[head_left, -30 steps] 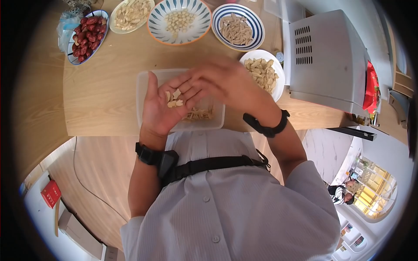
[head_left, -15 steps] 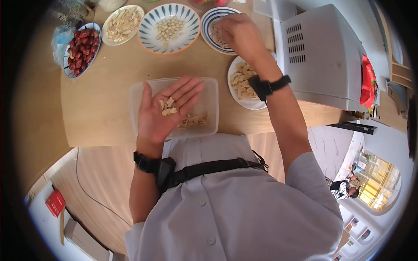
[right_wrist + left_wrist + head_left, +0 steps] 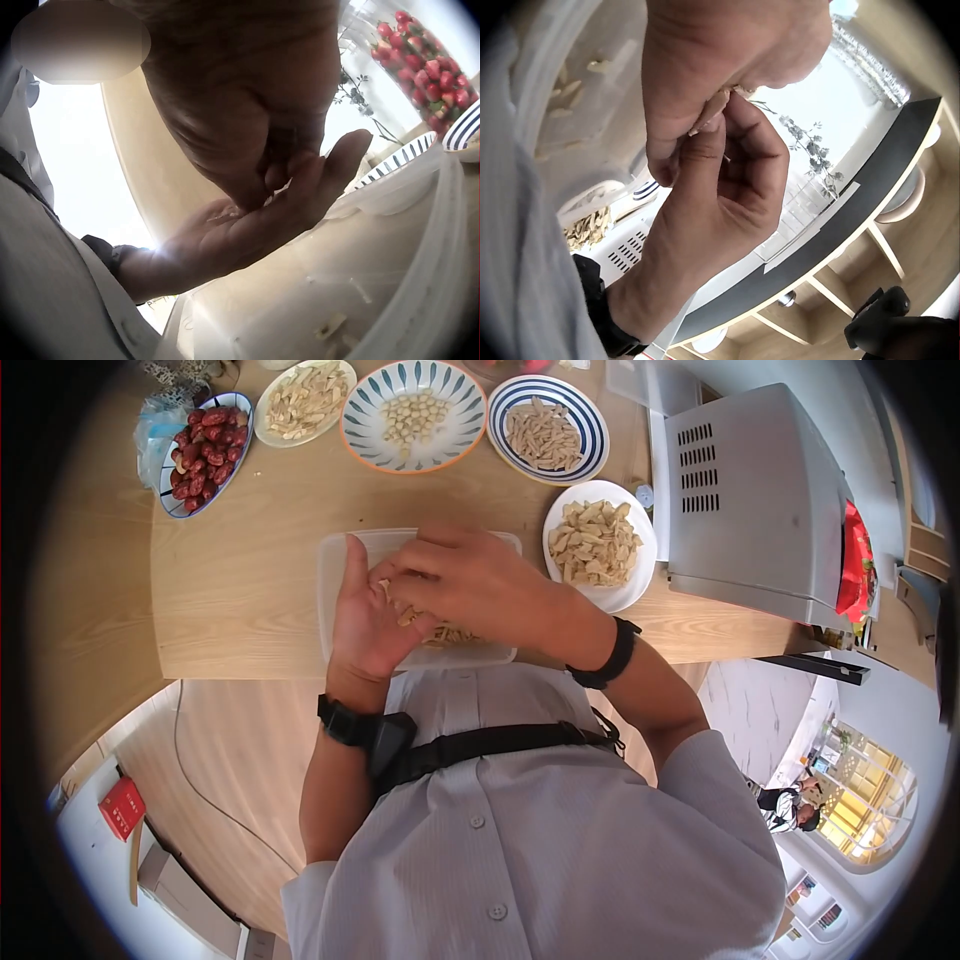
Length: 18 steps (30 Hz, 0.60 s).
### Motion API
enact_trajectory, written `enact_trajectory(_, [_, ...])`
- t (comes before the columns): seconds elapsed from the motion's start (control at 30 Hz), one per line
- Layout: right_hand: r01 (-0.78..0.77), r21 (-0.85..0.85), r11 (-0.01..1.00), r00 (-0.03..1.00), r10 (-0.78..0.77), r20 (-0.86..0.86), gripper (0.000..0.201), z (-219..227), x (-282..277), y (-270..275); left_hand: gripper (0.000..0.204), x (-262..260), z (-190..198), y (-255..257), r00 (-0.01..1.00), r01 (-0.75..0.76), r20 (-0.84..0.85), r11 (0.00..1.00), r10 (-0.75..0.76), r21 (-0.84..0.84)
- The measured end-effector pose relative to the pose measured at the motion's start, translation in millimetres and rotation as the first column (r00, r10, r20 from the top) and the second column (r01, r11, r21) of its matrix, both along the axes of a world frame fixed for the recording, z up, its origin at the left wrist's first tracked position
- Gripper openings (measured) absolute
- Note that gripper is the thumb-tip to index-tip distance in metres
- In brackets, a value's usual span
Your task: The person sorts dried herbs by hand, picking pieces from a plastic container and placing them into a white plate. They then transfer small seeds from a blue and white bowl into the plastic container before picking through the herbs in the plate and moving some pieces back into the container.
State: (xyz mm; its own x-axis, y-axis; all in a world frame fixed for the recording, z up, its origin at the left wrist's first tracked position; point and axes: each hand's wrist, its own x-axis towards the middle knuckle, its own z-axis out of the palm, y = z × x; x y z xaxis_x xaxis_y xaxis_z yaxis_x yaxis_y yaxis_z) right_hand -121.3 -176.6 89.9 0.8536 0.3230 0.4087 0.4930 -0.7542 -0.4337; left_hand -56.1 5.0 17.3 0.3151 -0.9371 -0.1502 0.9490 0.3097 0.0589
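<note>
My left hand (image 3: 362, 630) is held palm up over a clear plastic box (image 3: 327, 595), with small pale dried pieces lying in the palm. My right hand (image 3: 485, 585) reaches across above it, its fingertips down at the palm and partly covering the pieces. In the left wrist view, the right thumb and fingers pinch a beige dried slice (image 3: 714, 111) close against the left hand. Thin tan strips (image 3: 455, 637) lie on the floor of the box beneath both hands.
Behind the box stand a plate of red dates (image 3: 208, 455), a plate of pale slices (image 3: 305, 400), a bowl of round pale seeds (image 3: 413, 418) and a blue-ringed plate of strips (image 3: 543, 435). A white plate of yellowish slices (image 3: 595, 545) and a grey appliance (image 3: 755, 490) are at right.
My right hand was over the blue-ringed plate half a second ago; it has come back toward me to the left palm. The left hand stays palm up over the box.
</note>
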Motion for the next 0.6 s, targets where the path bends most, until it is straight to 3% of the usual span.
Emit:
enact_trajectory(0.07, [-0.007,-0.022,1.000,1.000,0.006,-0.026,0.015,6.4,-0.5,0.6,0.078,1.3,-3.1,-5.2,1.000,0.015,-0.012,0.983,-0.017,-0.181])
enact_trajectory(0.17, [-0.018,-0.052,0.998,0.999,0.016,-0.050,0.014,9.1,-1.3,4.1,0.078,-5.8,27.1,-10.1,0.998,-0.038,-0.043,0.972,0.050,0.234])
enact_trajectory(0.3, [-0.037,-0.011,0.999,0.998,0.036,-0.050,0.015,10.7,1.3,1.4,0.071,-2.7,26.4,-9.1,0.998,-0.036,-0.035,0.942,0.051,0.334])
enact_trajectory(0.37, [0.025,0.133,0.991,0.993,-0.010,-0.116,0.014,7.4,-1.9,-4.8,0.068,-1.3,27.7,-10.4,0.994,-0.042,-0.072,0.898,0.082,0.438])
enact_trajectory(0.4, [0.059,0.201,0.978,0.988,-0.029,-0.151,0.013,6.6,-3.7,-10.4,0.065,-1.0,25.4,-10.0,0.997,-0.034,-0.056,0.933,0.058,0.359])
enact_trajectory(0.47, [0.238,0.274,0.932,0.969,-0.207,-0.136,0.011,8.3,-4.6,-30.6,0.061,0.5,19.7,-10.5,1.000,-0.010,-0.019,0.981,0.014,0.191])
enact_trajectory(0.6, [0.512,0.294,0.807,0.859,-0.483,-0.171,0.007,4.6,-2.9,-86.0,0.055,-2.0,37.1,-15.9,0.994,-0.044,0.110,0.943,0.007,0.330])
